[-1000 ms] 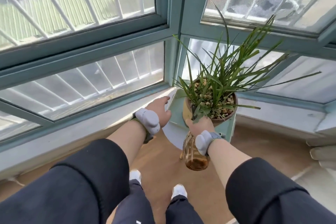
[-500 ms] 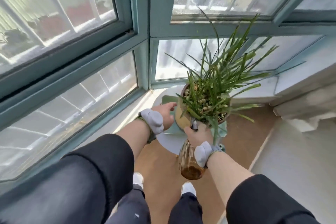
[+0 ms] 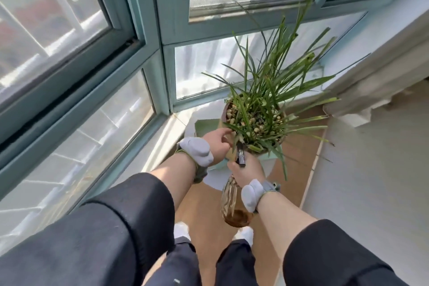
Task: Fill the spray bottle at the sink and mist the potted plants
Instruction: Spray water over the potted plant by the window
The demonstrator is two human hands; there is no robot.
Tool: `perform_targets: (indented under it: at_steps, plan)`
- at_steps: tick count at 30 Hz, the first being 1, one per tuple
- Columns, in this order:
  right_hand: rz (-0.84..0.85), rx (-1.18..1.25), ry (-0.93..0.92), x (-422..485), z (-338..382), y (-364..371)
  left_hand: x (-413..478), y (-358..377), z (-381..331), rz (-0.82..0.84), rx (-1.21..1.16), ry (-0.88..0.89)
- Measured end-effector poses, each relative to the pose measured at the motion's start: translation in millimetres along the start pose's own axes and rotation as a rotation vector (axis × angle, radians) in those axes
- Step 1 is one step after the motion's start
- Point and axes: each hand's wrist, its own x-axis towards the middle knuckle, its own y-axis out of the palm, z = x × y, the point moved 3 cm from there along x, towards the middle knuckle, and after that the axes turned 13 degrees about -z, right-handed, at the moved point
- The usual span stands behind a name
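Right hand point(image 3: 247, 170) grips spray bottle point(image 3: 229, 202); left hand point(image 3: 217, 145) apparently touches pot point(image 3: 224, 114).

right hand point(image 3: 247, 170) grips amber spray bottle point(image 3: 229, 202), nozzle at potted plant point(image 3: 257, 121); left hand point(image 3: 217, 144) touches the pot's rim.

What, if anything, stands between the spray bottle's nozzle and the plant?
Nothing visible does. The right hand holds the spray bottle, its nozzle at the near leaves of the plant; the left hand is beside it, at the pot.
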Motion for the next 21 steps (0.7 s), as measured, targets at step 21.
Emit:
perform_targets:
  at_steps: [21]
  plan:
    - [-0.067,0.212,0.372,23,30,40,12,-6,56,0.068,0.078,-0.137]
